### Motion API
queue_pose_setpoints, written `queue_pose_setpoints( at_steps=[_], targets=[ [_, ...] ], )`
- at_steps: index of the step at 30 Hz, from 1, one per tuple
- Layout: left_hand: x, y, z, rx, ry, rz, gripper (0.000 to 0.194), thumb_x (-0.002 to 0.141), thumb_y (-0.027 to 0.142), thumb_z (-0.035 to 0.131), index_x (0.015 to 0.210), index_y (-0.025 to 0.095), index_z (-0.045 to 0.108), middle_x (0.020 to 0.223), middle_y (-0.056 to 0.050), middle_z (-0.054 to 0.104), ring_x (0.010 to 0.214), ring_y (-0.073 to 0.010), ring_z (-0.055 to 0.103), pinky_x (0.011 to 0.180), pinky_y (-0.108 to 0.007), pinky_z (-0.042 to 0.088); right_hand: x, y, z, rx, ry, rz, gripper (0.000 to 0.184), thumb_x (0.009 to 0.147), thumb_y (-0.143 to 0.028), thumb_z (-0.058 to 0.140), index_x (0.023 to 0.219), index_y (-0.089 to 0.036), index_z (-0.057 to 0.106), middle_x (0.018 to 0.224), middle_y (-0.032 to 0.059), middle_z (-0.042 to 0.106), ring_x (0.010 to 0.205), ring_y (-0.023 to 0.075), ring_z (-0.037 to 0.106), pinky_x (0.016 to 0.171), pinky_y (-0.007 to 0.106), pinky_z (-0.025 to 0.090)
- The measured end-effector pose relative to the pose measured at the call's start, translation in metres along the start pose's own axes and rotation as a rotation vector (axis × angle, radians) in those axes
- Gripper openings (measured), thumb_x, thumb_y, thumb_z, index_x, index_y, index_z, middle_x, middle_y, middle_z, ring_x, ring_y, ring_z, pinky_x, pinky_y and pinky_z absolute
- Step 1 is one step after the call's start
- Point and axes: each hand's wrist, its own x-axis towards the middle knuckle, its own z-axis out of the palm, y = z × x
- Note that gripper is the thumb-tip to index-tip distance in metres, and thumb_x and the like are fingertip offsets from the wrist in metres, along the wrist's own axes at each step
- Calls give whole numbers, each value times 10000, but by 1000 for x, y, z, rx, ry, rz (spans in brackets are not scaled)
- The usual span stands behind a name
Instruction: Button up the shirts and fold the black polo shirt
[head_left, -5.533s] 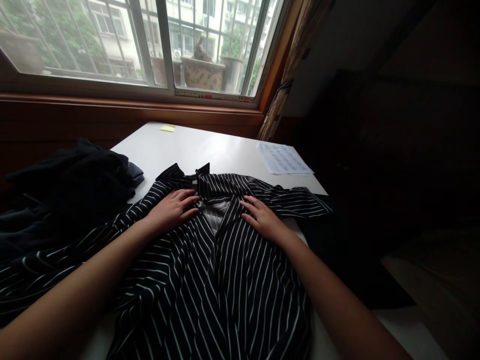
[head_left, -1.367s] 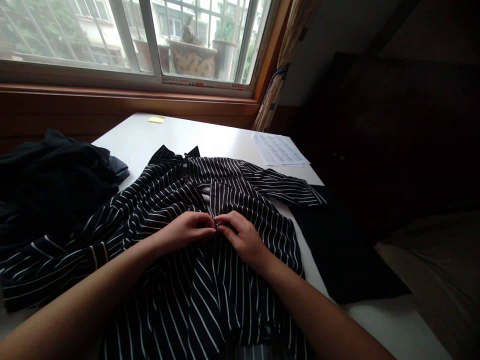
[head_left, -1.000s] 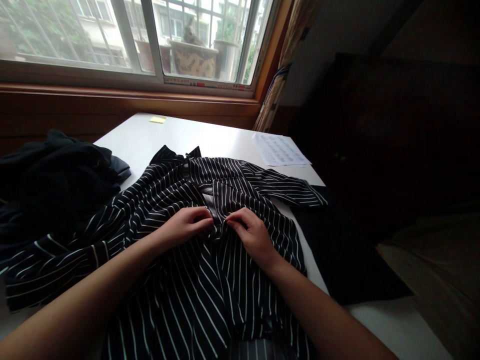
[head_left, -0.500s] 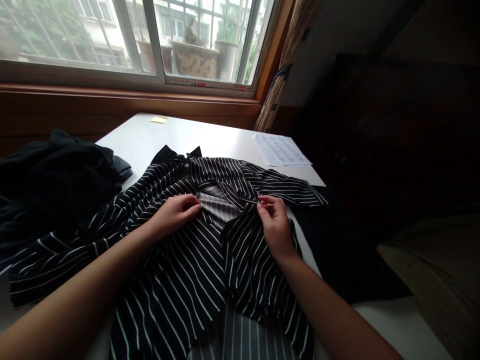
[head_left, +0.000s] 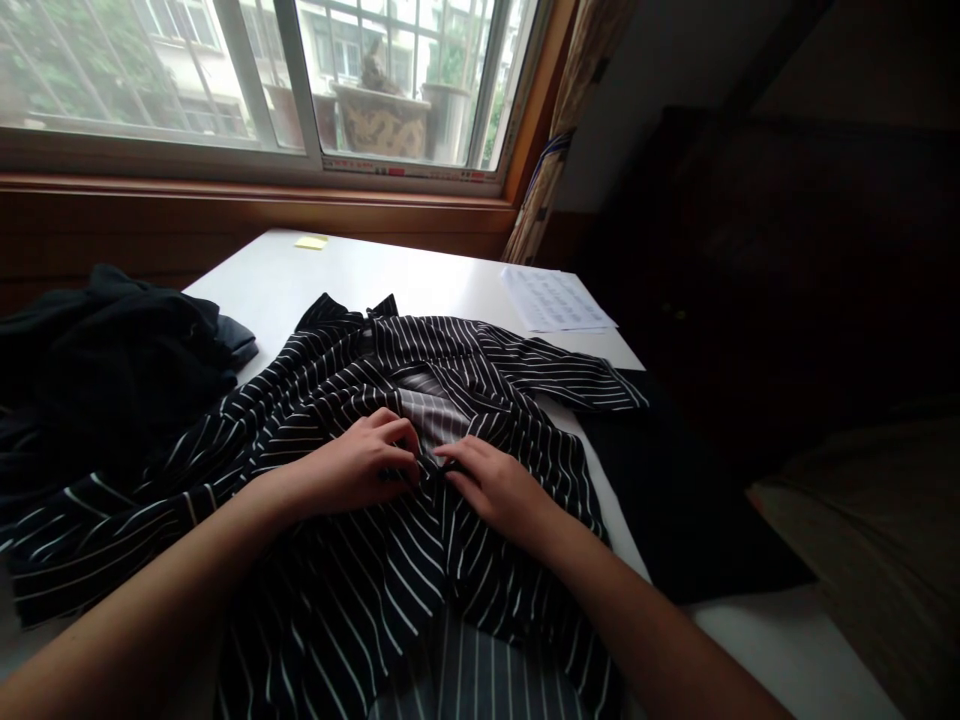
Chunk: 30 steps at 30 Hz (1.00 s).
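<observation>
A black shirt with thin white stripes (head_left: 330, 560) lies spread face up on a white table (head_left: 420, 285), its collar pointing toward the window. My left hand (head_left: 360, 465) and my right hand (head_left: 491, 485) meet at the shirt's front opening, just below the neckline. Both hands have curled fingers that pinch the two front edges of the striped shirt together. The grey inside of the shirt shows just above my fingertips.
A heap of dark clothes (head_left: 105, 360) lies at the table's left. A printed sheet of paper (head_left: 555, 300) rests at the far right corner, a yellow sticky note (head_left: 310, 242) near the window sill. A dark cloth (head_left: 675, 490) hangs off the right edge.
Half a second ago my right hand was out to the right holding a front edge; it has come back toward the centre and both hands now meet at the shirt's opening.
</observation>
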Motion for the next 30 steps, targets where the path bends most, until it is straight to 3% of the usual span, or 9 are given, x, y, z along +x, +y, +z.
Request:
queue_pose_setpoints(
  at_steps=[4, 8, 12, 15, 19, 23, 26, 30],
  targets=[
    [0, -4, -2, 3, 34, -18, 263, 825, 61, 591, 938, 256, 727, 1074, -51, 589, 1009, -219, 485, 886, -351, 439, 3, 5, -9, 64, 94, 26, 176, 919, -126, 558, 972, -232, 688, 948, 32, 622, 885, 171, 624, 831, 333, 521],
    [4, 12, -11, -119, 137, -17, 188, 857, 103, 556, 937, 208, 691, 1014, -65, 605, 968, -212, 520, 854, -341, 450, 4, 0, -15, 198, 149, 41, 130, 917, -180, 600, 964, -242, 704, 913, 21, 623, 864, 165, 620, 809, 323, 514],
    [8, 32, -11, -226, 202, -70, 106, 902, 273, 582, 931, 180, 624, 895, -56, 618, 849, -190, 548, 777, -322, 463, 2, -5, -14, 286, 217, 104, 184, 883, -265, 671, 1066, -262, 685, 944, 17, 653, 881, 172, 631, 808, 324, 519],
    [11, 36, -1, -242, 172, -166, 228, 894, 404, 616, 955, 184, 609, 826, -26, 617, 733, -156, 543, 670, -276, 444, -2, -6, -10, 349, 270, 141, 331, 851, -269, 708, 1171, -282, 627, 974, 9, 646, 841, 155, 636, 774, 303, 530],
    [15, 33, 13, -299, 152, -186, 152, 918, 325, 586, 910, 179, 625, 783, -12, 619, 704, -137, 555, 652, -252, 423, -4, -6, -6, 388, 258, 51, 436, 861, -199, 676, 1265, -313, 562, 1056, 14, 632, 925, 162, 637, 845, 320, 535],
    [18, 31, 14, -432, 156, -185, 155, 923, 279, 562, 849, 172, 648, 836, -23, 625, 778, -148, 580, 736, -260, 452, -1, -5, -6, 295, 292, 13, 428, 892, -128, 583, 1271, -325, 562, 1077, 24, 626, 1010, 187, 610, 919, 371, 514],
    [19, 30, 11, -547, 131, -260, 190, 899, 337, 595, 840, 168, 657, 860, -23, 616, 807, -159, 577, 750, -265, 468, 2, -6, -9, 171, 411, 64, 435, 883, -90, 542, 1249, -322, 583, 1132, 40, 591, 972, 187, 599, 922, 393, 509],
    [18, 26, 12, -707, 54, -398, 234, 885, 384, 602, 849, 159, 653, 762, -1, 596, 716, -148, 575, 668, -248, 467, 0, -14, -15, 112, 522, 52, 212, 890, -166, 581, 1064, -271, 641, 1124, 55, 575, 857, 177, 594, 815, 377, 535]
  ],
)
